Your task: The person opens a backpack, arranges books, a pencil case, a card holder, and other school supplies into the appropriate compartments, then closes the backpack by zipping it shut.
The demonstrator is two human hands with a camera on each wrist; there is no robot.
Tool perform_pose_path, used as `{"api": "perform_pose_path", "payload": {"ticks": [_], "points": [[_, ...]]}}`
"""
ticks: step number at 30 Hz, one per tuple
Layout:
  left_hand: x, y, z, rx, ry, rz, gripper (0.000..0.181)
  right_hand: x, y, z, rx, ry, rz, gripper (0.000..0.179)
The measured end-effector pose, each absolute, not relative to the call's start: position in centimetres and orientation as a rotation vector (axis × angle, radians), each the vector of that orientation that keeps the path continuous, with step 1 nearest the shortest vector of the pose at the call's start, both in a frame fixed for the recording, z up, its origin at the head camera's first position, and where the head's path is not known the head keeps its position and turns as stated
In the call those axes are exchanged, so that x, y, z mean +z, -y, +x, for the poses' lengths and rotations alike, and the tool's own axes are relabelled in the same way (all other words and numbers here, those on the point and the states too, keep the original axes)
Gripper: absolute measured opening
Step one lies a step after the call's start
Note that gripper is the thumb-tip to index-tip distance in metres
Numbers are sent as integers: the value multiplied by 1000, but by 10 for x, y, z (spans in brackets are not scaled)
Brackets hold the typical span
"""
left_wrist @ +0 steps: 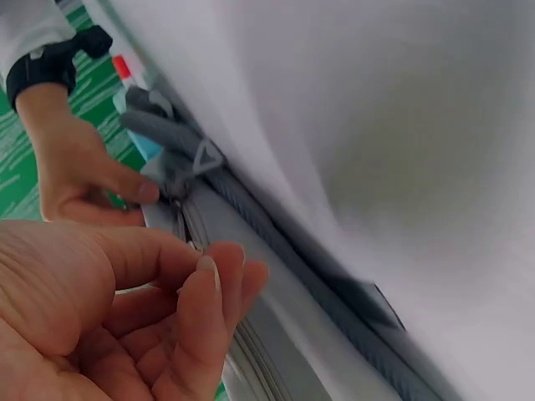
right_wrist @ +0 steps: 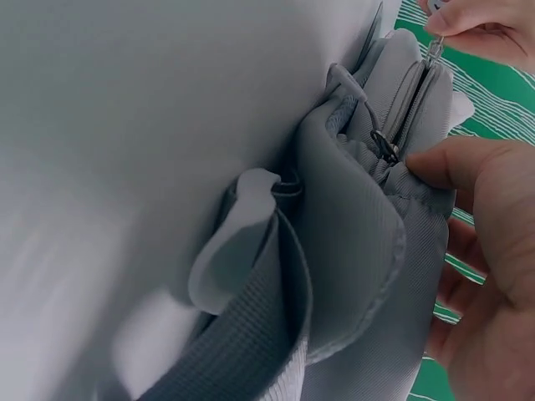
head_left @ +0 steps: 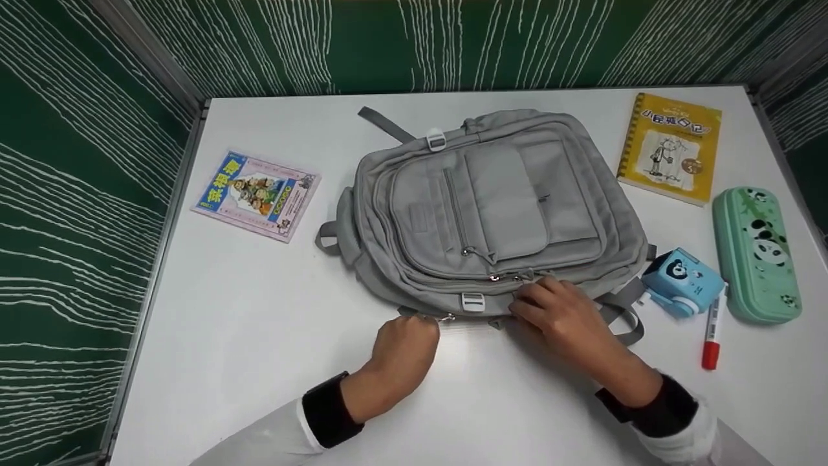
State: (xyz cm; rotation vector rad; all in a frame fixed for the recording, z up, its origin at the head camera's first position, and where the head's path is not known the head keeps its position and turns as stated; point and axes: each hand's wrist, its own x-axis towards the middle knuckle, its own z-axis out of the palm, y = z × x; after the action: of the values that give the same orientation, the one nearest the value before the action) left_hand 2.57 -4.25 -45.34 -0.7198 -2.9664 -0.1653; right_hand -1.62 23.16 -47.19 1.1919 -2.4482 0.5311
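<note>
A grey backpack [head_left: 420,220] lies on its back on the white table, its pockets facing up. At its near edge, my left hand [head_left: 404,353] pinches a zipper pull [left_wrist: 194,246] between thumb and forefinger. The zipper track [left_wrist: 251,359] runs along the bag's side. My right hand [head_left: 566,320] grips that side farther right, with the thumb [right_wrist: 443,163] on the fabric beside a second zipper slider [right_wrist: 384,149] and the other fingers round the far side. A grey strap [right_wrist: 267,317] hangs near it in the right wrist view.
Left of the bag lies a pink and blue booklet [head_left: 255,196]. To the right are a yellow spiral notebook [head_left: 673,149], a blue pencil sharpener [head_left: 686,281], a red-capped marker [head_left: 711,333] and a green panda pencil case [head_left: 757,259]. Green panels with white lines [head_left: 453,45] border the table.
</note>
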Motion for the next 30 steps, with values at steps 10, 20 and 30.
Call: {"api": "perform_pose_path", "payload": {"ticks": [10,20,30], "points": [[-439,79,12,-253,2964,-579,31,-471,-236,-16,522,2407,1222,23],[-422,109,-6,-338,2958,-400,23,-469,-244,-18,532,2391,1284,20],[-410,132,-40,-323,2941,-298,24,-468,-245,-17,512,2414,1315,18]]}}
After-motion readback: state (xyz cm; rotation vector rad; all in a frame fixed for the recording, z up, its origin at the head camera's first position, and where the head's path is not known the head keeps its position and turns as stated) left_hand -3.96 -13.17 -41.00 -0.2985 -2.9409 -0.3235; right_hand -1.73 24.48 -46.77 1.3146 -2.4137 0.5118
